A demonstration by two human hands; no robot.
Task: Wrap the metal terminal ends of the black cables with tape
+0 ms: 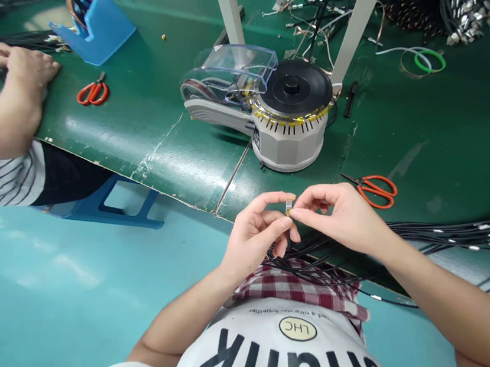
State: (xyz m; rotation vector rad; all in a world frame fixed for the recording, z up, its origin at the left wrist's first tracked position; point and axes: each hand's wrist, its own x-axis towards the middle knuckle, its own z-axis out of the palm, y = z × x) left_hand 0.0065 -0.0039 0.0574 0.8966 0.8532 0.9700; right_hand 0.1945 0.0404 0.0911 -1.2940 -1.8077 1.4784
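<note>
A small metal terminal sits between my left hand and my right hand, pinched by the fingertips of both. A thin black wire seems to run down from it, but my fingers partly hide that join. A loose bundle of black cables lies across my lap under my hands and stretches off to the right. Red-orange scissors lie on the green table just beyond my right hand, not touching it.
A grey automatic tape dispenser with a clear cover stands on the green table in front of me. At the left, a co-worker's hands rest near red-orange scissors and a blue plastic holder. Wires lie at the back.
</note>
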